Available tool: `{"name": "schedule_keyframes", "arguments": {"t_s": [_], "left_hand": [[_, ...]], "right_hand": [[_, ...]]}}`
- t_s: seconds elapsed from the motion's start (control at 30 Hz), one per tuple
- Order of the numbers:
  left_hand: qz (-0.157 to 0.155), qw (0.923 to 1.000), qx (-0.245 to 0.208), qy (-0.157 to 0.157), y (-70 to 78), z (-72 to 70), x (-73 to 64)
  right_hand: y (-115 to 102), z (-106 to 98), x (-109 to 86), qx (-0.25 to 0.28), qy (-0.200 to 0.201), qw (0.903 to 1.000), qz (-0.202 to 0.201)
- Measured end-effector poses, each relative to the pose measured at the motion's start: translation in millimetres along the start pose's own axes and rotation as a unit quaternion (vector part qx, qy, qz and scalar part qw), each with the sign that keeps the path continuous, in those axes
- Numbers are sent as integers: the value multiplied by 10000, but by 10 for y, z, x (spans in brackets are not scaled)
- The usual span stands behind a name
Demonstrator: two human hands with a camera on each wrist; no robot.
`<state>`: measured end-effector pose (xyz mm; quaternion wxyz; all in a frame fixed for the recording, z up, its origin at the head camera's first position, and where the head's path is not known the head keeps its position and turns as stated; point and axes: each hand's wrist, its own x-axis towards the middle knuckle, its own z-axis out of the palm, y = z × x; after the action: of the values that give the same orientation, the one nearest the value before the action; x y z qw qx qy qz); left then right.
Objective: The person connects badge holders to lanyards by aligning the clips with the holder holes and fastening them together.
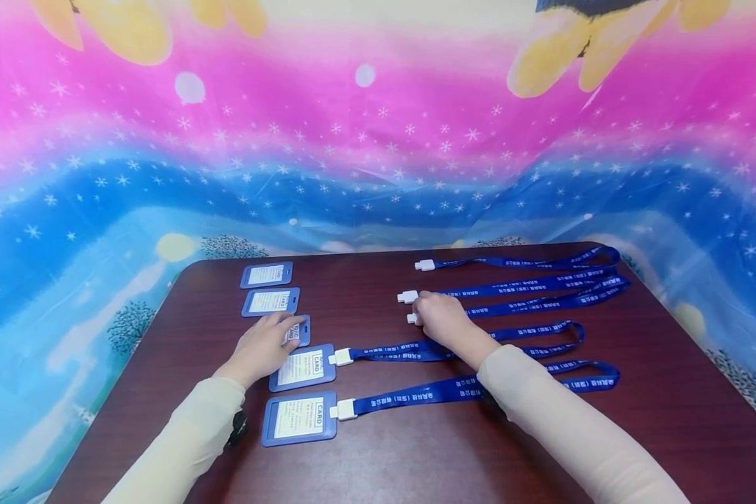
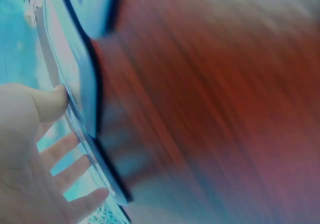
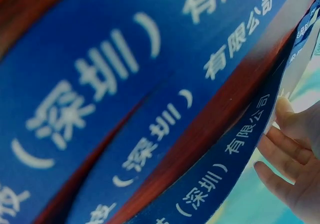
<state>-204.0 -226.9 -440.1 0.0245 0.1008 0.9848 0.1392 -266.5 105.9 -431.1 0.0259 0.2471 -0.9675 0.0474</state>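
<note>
In the head view, my left hand lies over the third badge holder from the back, thumb at its near edge and fingers across it. The left wrist view shows the thumb bent down and the other fingers spread along the blue frame. With thumb and fingertips, my right hand pinches the end of a blue lanyard by its white clip; the hand covers part of it. From the right wrist, the printed strap runs up to the fingertips.
Two loose badge holders lie behind my left hand. Two nearer holders have lanyards attached by white clips. Two more lanyards lie at the back right. A printed cloth hangs behind the brown table.
</note>
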Motion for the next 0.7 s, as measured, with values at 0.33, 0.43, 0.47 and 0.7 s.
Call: {"name": "schedule_keyframes", "arguments": {"t_s": [0.33, 0.43, 0.47, 0.7], "left_hand": [[180, 9997, -50, -138, 152, 39, 142], [199, 9996, -78, -165, 188, 63, 187], [221, 9996, -84, -151, 203, 70, 203], [140, 9998, -99, -45, 301, 73, 301]], "right_hand": [[-26, 23, 14, -104, 53, 9999, -49], [-27, 32, 18, -135, 86, 9998, -92], [-24, 35, 18, -143, 118, 9998, -110], [6, 34, 13, -190, 179, 9996, -108]]}}
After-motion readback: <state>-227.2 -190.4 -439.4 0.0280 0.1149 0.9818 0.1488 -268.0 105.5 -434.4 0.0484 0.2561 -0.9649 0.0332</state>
